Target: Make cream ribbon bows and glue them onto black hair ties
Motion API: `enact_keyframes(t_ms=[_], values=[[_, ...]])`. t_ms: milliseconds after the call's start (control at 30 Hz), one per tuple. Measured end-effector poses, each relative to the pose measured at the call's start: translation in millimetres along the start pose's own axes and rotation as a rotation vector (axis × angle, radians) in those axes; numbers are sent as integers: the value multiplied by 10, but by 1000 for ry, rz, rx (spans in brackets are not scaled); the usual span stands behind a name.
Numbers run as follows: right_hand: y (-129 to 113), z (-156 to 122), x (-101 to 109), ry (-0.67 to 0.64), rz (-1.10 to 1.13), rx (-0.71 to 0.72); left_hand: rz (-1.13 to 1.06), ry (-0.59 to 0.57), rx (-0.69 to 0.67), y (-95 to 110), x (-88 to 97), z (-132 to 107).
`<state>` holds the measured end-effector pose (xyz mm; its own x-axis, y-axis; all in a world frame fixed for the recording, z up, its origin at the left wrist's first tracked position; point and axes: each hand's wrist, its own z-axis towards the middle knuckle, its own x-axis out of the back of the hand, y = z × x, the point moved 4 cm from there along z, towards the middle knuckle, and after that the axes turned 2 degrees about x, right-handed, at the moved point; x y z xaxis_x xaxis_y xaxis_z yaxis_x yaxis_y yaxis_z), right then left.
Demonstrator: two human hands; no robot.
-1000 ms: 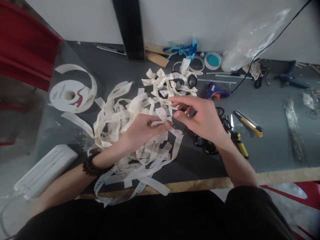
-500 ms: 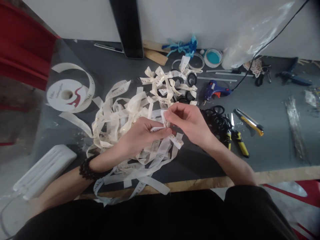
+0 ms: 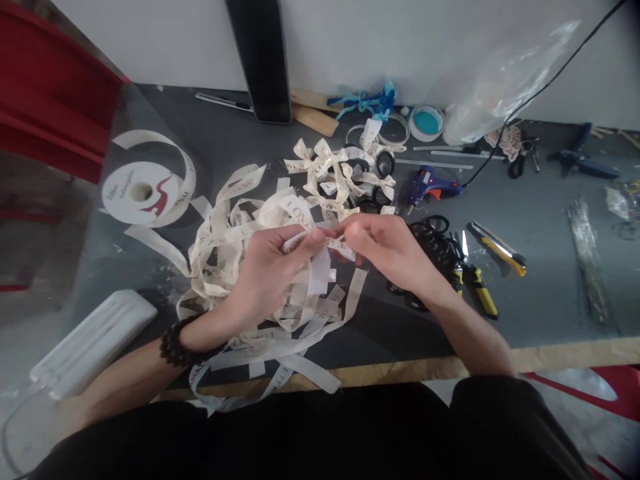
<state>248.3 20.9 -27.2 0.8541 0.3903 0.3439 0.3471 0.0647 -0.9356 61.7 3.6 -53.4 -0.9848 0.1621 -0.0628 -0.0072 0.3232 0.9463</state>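
Note:
A white printed ribbon (image 3: 319, 272) is pinched between my two hands above the table. My left hand (image 3: 280, 263) grips it between thumb and fingers, with one loop rising over the knuckles and a tail hanging down. My right hand (image 3: 383, 247) pinches a short end of the same ribbon, close to the left fingertips. Underneath lies a tangled pile of cream ribbon strips (image 3: 220, 247) with printed letters. Behind the hands is a cluster of tied ribbon bows (image 3: 327, 170), some with black hair ties (image 3: 384, 163). The fingers partly hide the ribbon's middle.
A ribbon spool (image 3: 115, 193) lies at left, near a white power strip (image 3: 95, 343). On the right are black hair ties (image 3: 433, 247), yellow-handled scissors (image 3: 481, 293), a utility knife (image 3: 497, 248) and a blue glue gun (image 3: 433, 187). A phone (image 3: 263, 60) leans on the wall.
The folded ribbon piece is now stretched sideways between my hands, and a loop stands above my left hand. My hands have drawn slightly apart, and the view has shifted a little.

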Motion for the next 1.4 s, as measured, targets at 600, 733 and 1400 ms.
enact_keyframes(t_ms=[600,733,1400], values=[[-48,14,191,44,5,-10,-44,12,120,-22,10,-6],[-58,14,218,10,25,-10,-117,6,146,1,14,-38],[-108,22,253,22,-211,89,-126,-95,120,-46,-6,55]])
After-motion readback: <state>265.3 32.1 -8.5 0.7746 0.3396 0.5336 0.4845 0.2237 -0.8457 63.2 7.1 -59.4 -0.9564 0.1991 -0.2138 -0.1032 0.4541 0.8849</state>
